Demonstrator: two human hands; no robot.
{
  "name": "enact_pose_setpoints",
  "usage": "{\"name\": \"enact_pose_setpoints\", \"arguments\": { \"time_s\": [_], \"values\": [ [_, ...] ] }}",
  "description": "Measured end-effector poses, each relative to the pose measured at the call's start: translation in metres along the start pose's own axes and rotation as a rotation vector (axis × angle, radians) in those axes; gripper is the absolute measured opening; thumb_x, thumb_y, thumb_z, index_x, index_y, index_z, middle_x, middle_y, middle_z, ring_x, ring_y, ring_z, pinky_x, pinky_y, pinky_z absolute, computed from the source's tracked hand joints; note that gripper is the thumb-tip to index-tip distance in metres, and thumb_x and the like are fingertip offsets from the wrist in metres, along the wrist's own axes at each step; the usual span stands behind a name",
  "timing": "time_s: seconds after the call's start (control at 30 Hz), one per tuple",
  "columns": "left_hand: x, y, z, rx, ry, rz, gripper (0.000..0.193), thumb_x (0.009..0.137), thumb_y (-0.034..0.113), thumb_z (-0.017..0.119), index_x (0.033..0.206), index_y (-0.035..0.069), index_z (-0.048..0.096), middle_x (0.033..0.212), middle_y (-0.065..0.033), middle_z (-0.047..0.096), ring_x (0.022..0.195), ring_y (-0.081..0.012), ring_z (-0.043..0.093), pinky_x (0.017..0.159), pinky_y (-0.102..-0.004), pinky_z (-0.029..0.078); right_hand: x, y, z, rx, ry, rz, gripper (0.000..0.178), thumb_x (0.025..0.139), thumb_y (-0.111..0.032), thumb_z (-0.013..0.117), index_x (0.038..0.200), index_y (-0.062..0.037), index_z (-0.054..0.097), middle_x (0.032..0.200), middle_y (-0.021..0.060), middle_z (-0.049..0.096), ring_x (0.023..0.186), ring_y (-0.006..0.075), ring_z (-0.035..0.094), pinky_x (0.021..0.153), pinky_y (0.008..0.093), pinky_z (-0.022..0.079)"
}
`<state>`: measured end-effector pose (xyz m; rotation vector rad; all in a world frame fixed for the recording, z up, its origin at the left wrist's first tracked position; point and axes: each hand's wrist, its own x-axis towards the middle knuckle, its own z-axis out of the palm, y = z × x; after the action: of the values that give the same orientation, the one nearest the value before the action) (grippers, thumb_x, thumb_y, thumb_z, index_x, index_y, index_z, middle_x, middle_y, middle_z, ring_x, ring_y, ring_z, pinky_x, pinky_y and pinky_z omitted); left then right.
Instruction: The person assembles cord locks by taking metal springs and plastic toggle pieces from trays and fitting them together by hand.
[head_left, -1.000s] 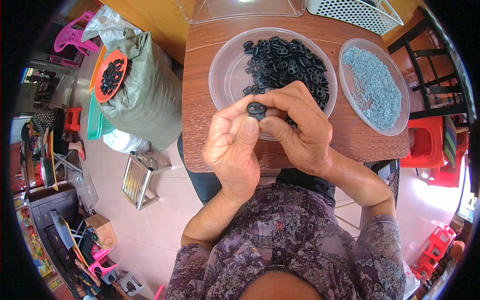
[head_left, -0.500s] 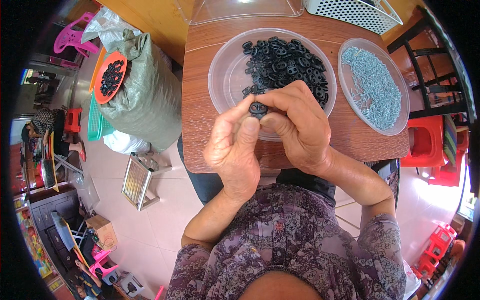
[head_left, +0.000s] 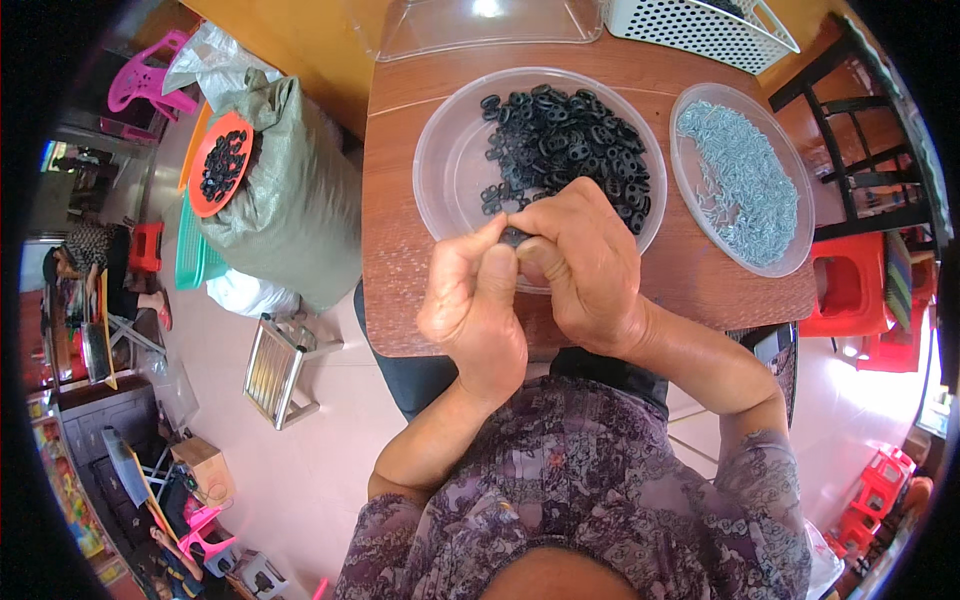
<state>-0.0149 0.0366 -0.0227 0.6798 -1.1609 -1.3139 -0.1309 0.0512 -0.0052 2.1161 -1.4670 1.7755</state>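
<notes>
A small black two-hole cord lock (head_left: 514, 237) is pinched between my hands above the near edge of a clear round bowl. My left hand (head_left: 472, 305) grips its left side, thumb and forefinger closed. From the right, my right hand (head_left: 590, 268) holds the other side in the same pinch, and the fingers cover much of the piece. Beyond them, the clear bowl (head_left: 432, 180) holds a heap of similar black pieces (head_left: 575, 140), mostly on its right side. A round clear lid (head_left: 697, 222) to the right carries a pile of small silvery-blue springs (head_left: 750, 180).
The wooden table (head_left: 395, 250) has a clear tray (head_left: 430, 35) and a white perforated basket (head_left: 690, 40) at its far edge. Left stands a full green-grey sack (head_left: 300, 200) with an orange-red plate (head_left: 195, 190) of black pieces. Nearby are a metal stool (head_left: 278, 375) and red stools (head_left: 845, 285).
Both hands have come slightly nearer to me with the cord lock. It has tilted, so its two holes no longer face up toward view, and the fingertips cover more of it.
</notes>
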Motion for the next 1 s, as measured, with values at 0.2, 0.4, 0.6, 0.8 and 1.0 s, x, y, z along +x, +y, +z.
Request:
{"name": "enact_pose_setpoints", "arguments": {
  "time_s": [0.2, 0.4, 0.6, 0.8, 1.0],
  "values": [
    [0.011, 0.01, 0.009, 0.051, -0.057, -0.015, 0.021, 0.089, 0.006, 0.056, 0.106, -0.007, 0.056, 0.091, -0.0082, 0.061, 0.077, -0.0095, 0.056, 0.071, -0.0234, 0.047, 0.006, 0.007, -0.005, 0.001, 0.027, 0.054, 0.018, 0.066, 0.002, 0.063, 0.084, 0.0005, 0.058, 0.081, 0.0108, 0.057, 0.069, 0.0276, 0.053, 0.062, 0.0352, 0.042],
    [0.058, 0.009, -0.001, 0.64, -0.323, 0.082, 0.013, 0.082, 0.005, 0.06, 0.091, -0.002, 0.064, 0.086, -0.0156, 0.064, 0.073, -0.0253, 0.062, 0.067, -0.0306, 0.048, 0.007, 0.014, -0.035, 0.08, -0.039, 0.584, 0.019, 0.074, 0.001, 0.063, 0.093, -0.0023, 0.061, 0.077, 0.0072, 0.055, 0.069, 0.0153, 0.051, 0.063, 0.0276, 0.044],
    [0.119, -0.029, -0.008, 1.14, -0.559, 0.612, 0.013, 0.068, -0.005, 0.054, 0.079, 0.001, 0.058, 0.076, -0.0157, 0.058, 0.074, -0.0337, 0.055, 0.064, -0.0415, 0.046, 0.058, 0.086, -0.08, 0.052, 0.243, 0.619, 0.018, 0.075, 0.002, 0.063, 0.092, 0.0014, 0.064, 0.072, -0.0018, 0.056, 0.066, 0.0044, 0.048, 0.063, 0.0204, 0.043],
    [0.13, -0.035, 0.001, 1.341, -0.847, 0.67, 0.011, 0.063, -0.004, 0.054, 0.073, 0.002, 0.053, 0.075, -0.0164, 0.053, 0.075, -0.0329, 0.054, 0.065, -0.0418, 0.046, 0.123, 0.189, -0.163, -0.532, 0.338, 0.385, 0.024, 0.072, -0.014, 0.061, 0.092, -0.0014, 0.067, 0.079, 0.0164, 0.066, 0.074, 0.0255, 0.064, 0.07, 0.0335, 0.048],
    [0.143, -0.04, 0.004, 1.322, -0.847, 0.601, 0.013, 0.064, -0.006, 0.052, 0.076, 0.0, 0.051, 0.076, -0.0196, 0.054, 0.077, -0.0379, 0.055, 0.067, -0.0459, 0.046, 0.163, 0.257, -0.217, -0.97, 0.195, 0.412, 0.032, 0.074, -0.026, 0.063, 0.098, -0.0048, 0.067, 0.091, 0.0148, 0.067, 0.083, 0.0275, 0.065, 0.075, 0.0358, 0.048]
  ]
}}
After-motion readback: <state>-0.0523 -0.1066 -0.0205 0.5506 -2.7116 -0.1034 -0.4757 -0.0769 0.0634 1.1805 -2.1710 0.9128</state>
